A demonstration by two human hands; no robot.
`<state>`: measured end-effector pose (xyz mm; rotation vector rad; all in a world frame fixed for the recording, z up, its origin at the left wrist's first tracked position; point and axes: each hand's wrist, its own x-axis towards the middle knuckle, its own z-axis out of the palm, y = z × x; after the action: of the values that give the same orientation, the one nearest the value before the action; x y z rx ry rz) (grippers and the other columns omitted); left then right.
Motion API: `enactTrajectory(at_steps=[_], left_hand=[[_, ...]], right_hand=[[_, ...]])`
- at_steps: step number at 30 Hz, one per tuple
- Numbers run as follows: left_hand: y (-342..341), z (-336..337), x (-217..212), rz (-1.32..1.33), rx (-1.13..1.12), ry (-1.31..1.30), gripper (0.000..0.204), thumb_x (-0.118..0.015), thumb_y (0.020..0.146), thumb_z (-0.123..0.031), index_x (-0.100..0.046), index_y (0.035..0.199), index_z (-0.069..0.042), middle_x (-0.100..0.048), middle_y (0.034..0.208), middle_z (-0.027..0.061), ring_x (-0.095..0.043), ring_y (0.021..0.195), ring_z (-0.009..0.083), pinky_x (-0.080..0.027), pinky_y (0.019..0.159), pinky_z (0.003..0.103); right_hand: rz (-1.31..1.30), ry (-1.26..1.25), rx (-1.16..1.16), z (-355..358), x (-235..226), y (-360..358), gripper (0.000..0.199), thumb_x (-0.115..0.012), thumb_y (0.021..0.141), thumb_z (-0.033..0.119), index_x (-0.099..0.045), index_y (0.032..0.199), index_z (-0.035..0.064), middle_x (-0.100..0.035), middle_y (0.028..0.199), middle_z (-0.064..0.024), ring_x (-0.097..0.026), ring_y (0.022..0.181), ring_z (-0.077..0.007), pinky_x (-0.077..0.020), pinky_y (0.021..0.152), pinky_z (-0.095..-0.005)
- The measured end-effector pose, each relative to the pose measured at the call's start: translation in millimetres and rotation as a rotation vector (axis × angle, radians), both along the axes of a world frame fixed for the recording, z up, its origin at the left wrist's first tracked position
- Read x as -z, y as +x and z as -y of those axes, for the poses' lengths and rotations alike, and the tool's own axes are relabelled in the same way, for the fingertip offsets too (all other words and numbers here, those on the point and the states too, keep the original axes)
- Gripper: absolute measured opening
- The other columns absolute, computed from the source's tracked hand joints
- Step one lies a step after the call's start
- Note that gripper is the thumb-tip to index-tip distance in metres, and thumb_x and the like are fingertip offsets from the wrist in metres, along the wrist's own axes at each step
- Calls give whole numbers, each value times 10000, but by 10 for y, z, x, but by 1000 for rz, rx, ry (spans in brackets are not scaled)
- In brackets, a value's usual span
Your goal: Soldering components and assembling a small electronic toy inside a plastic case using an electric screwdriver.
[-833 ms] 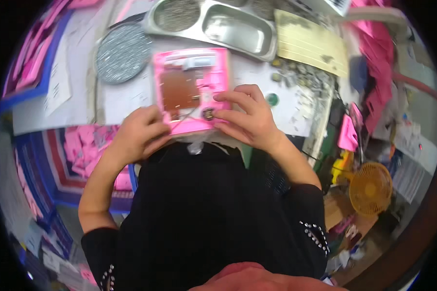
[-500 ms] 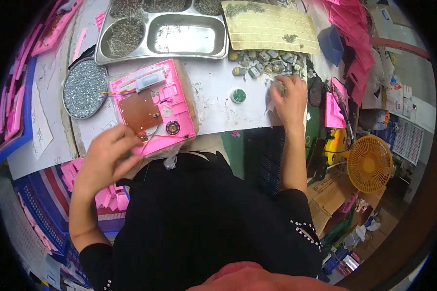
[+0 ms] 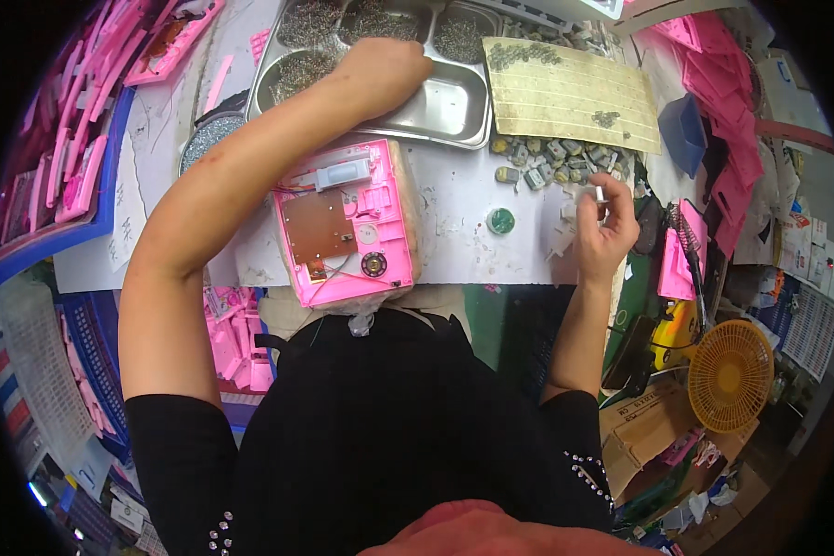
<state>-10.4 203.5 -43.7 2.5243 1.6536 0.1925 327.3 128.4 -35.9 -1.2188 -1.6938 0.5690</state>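
Observation:
My left hand [image 3: 385, 76] reaches over the metal compartment tray [image 3: 477, 139], closed, at the large front compartment; its fingertips are hidden. Between the thumb and fingers of my right hand [image 3: 606, 233] is a small white piece [image 3: 600, 195], at the right edge of the table. Below my left forearm lies an open pink plastic housing [image 3: 394, 204] on a plastic-wrapped pad. It carries a brown circuit board [image 3: 317, 232], a round speaker [image 3: 373, 265], a pale rectangular box [image 3: 344, 174] and thin wires. Small metal motors [image 3: 534, 176] lie heaped beyond my right hand.
A small green-filled pot [image 3: 500, 221] stands between the housing and my right hand. Yellowish card [image 3: 574, 93] lies beside the tray. My left forearm partly covers a dish of metal bits [image 3: 206, 139]. Pink parts [image 3: 60, 120] crowd the left; a yellow fan [image 3: 730, 375] stands right.
My left hand has gone from the housing's near-left corner up to the tray. My right hand has turned and drawn back from the motors, with the white piece now showing. The view has shifted.

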Motion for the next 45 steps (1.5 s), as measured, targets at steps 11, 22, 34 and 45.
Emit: enactTrajectory(at_steps=[11,22,34,45], left_hand=[[-160,127,-86,-213,-77,-117,199,-630,840,-119,-742,976,-29,-731,995,179,-716,953,364,-578,816,502],[-261,266,-243,439,5,26,173,-729,853,-138,-702,964,-8,-680,825,152,-668,767,336,-531,715,412],[-371,249,-347,1067,-324,-913,347,-548,1042,-344,-699,954,-44,-560,617,-17,-416,473,24,-260,398,210],[-212,294,-304,1001,-429,-778,329,-552,1001,-307,-716,1028,-22,-625,814,9,-483,585,90,-372,486,281]], right_hand=[[-290,-355,-322,-94,-161,-417,173,-455,972,9,-622,1003,-23,-704,998,-112,-635,813,-151,-513,751,-294],[526,-331,-446,-912,-225,-1441,356,-728,904,275,-703,1136,7,-723,858,-115,-660,714,-150,-530,674,-313],[362,307,-512,-858,-38,-1440,105,-721,827,111,-624,852,80,-667,721,-86,-679,639,-244,-523,555,-359],[358,483,-562,-791,6,-1502,166,-735,770,58,-660,915,91,-663,721,-66,-663,624,-209,-515,551,-333]])
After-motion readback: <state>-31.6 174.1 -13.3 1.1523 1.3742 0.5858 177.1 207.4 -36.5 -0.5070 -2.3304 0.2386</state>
